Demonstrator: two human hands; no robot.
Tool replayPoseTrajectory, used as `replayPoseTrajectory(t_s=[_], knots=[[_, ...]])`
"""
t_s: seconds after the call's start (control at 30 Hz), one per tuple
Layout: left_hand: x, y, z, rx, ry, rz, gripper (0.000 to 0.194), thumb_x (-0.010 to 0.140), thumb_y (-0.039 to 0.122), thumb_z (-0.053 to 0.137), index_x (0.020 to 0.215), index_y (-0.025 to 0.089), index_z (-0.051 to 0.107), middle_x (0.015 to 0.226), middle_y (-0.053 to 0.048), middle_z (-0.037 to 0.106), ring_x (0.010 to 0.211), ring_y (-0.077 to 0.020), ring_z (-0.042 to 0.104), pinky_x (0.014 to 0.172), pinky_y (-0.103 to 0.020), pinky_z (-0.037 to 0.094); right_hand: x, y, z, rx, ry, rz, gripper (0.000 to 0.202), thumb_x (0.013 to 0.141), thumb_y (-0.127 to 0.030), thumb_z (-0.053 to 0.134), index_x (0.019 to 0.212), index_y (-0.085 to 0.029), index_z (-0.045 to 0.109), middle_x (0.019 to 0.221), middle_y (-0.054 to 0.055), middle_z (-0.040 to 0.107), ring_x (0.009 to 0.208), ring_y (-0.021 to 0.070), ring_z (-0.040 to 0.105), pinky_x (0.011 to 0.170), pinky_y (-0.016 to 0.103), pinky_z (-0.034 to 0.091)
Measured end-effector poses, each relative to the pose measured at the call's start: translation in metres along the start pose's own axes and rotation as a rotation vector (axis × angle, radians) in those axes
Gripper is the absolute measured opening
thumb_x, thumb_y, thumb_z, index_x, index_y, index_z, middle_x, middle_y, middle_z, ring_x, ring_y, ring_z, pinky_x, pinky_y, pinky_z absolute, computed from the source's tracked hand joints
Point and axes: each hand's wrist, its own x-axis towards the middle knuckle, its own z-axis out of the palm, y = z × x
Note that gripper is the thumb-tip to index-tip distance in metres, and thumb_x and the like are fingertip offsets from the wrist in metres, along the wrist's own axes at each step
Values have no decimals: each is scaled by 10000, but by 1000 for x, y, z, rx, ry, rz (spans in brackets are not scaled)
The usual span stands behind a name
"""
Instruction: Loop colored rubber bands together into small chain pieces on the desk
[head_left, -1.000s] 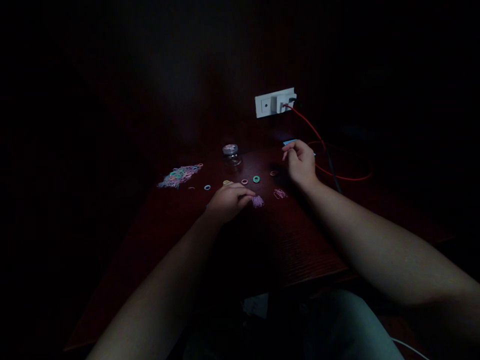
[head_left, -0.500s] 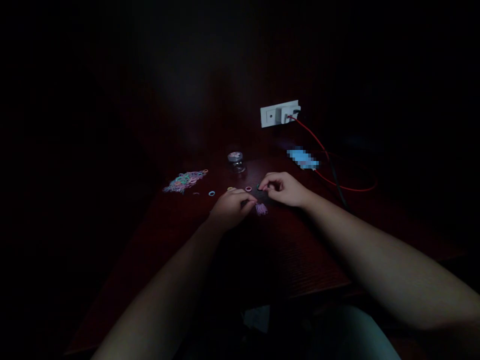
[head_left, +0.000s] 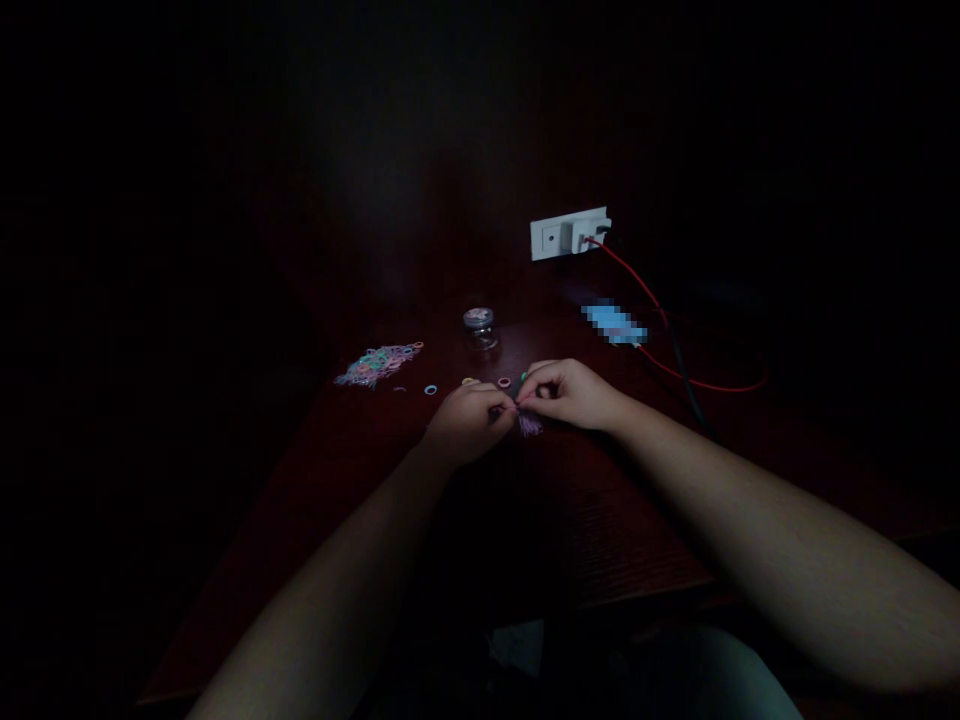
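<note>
Across the dark red table (head_left: 637, 520), our right hand (head_left: 571, 394) has come in to meet our left hand (head_left: 466, 420), both pinched nearly closed, any hold too dim to tell, purple bands (head_left: 531, 426) just beside their fingertips, so the work there now looks two-handed.

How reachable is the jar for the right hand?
Likely yes: the jar stands beyond the right hand, and only small things like the pink ring lie between. The fingers, down by the purple bands, would likely need to come away first.

Two hands (head_left: 471, 415) (head_left: 576, 395), one jar (head_left: 479, 327)
</note>
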Motion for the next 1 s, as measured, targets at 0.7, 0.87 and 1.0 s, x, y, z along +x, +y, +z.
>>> replayPoseTrajectory(t_s=[0.7, 0.87, 1.0], knots=[[1, 3, -2, -28, 145, -33, 65, 813, 251, 635, 817, 210, 685, 802, -5, 682, 784, -160, 600, 790, -314, 455, -1, 1, 3, 0, 28, 52, 190, 793, -288, 621, 784, -109, 686, 680, 13, 541, 538, 74, 426, 505, 209, 332], [2, 7, -5, -33, 156, -64, 68, 804, 226, 623, 773, 202, 678, 756, -1, 671, 736, -151, 583, 743, -301, 452, -2, 3, 3, -10, 64, 65, 181, 795, -298, 626, 783, -122, 667, 669, 7, 536, 555, 82, 430, 518, 208, 336], [2, 9, -5, -40, 170, -90, 53, 787, 215, 624, 753, 193, 659, 740, -3, 659, 724, -152, 578, 718, -296, 457, -2, 8, 5, -2, 39, 119, 168, 818, -303, 592, 805, -138, 616, 625, -12, 520, 558, 93, 438, 513, 209, 333]])
